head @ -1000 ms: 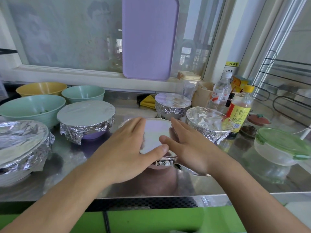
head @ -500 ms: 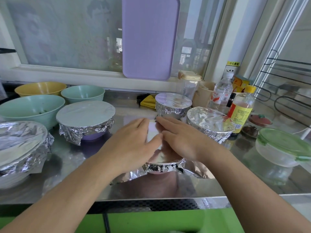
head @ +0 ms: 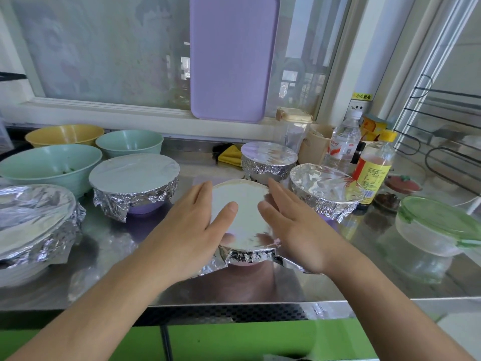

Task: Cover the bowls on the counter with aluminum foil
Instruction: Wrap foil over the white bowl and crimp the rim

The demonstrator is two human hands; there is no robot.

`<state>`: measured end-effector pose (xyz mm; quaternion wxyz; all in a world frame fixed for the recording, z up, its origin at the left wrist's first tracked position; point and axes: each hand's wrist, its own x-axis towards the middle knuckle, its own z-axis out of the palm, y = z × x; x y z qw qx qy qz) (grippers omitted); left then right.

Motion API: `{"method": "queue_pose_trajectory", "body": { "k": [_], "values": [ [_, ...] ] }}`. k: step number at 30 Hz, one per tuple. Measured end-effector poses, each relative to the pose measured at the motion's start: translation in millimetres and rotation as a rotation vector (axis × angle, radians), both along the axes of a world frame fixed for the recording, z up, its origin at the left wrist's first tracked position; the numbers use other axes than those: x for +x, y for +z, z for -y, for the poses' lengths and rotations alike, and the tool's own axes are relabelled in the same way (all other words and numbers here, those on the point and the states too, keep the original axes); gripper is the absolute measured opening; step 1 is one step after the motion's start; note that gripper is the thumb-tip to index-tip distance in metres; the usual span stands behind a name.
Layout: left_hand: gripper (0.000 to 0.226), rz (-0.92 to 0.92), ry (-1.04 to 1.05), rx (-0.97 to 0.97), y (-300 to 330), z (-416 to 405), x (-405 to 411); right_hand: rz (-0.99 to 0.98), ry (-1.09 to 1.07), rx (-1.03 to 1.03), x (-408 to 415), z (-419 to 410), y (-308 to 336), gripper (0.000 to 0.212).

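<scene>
Since half a second ago: both hands parted from the middle of the foil sheet to its two sides, baring the flat top.

Item, left hand point(head: 187, 231): fingers straight and together, laid flat on the left side of the foil point(head: 240, 212), thumb resting on the top; nothing gripped.

Item, right hand point(head: 296, 230): fingers straight, pressed on the right side of the foil; nothing gripped.

Item, foil: stretched flat over a small bowl point(head: 243, 261) at the near middle of the steel counter point(head: 260, 290); near edge crumpled down, corners sticking out left and right.

Item, covered bowls: four, one at near left point(head: 33, 227), one left of centre point(head: 135, 183), one far centre point(head: 268, 161), one at right point(head: 325, 191).

Item, bare bowls: two green point(head: 49, 165), one yellow point(head: 65, 134), at far left.

Item, bottles point(head: 374, 168): two, at far right, just beside the right covered bowl.

Item, green-lidded tub point(head: 437, 225): near right.
</scene>
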<state>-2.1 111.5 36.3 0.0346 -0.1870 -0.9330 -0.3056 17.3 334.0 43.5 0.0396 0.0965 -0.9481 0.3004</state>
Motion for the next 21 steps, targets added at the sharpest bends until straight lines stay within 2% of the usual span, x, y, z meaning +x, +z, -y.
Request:
{"method": "queue_pose_trajectory", "body": {
  "k": [5, 8, 9, 12, 13, 15, 17, 21],
  "values": [
    [0.089, -0.03, -0.038, -0.086, -6, 1, 12, 0.001, 0.003, -0.048, 9, -7, -10, 0.059],
    [0.076, -0.007, -0.036, -0.088, -4, 3, 7, -0.081, -0.006, 0.009, 13, -8, -12, 0.035],
    [0.075, 0.014, -0.03, -0.075, -3, 5, 4, -0.035, -0.051, -0.032, 18, -6, -10, 0.038],
    [0.071, -0.031, 0.011, -0.064, 0, 12, 2, -0.126, 0.046, 0.035, 26, -11, -11, 0.052],
    [0.067, -0.083, 0.048, -0.089, 1, 12, 5, -0.217, 0.036, 0.059, 31, -12, -10, 0.052],
    [0.062, -0.207, 0.138, -0.103, 4, 10, 14, -0.317, -0.025, -0.033, 38, -17, -10, 0.043],
    [0.055, -0.281, 0.208, -0.101, 12, 4, 29, -0.36, -0.051, -0.021, 44, -19, -9, 0.029],
    [0.06, -0.222, 0.302, -0.126, 19, -1, 54, -0.445, -0.078, -0.053, 48, -29, -14, 0.034]
  ]
}}
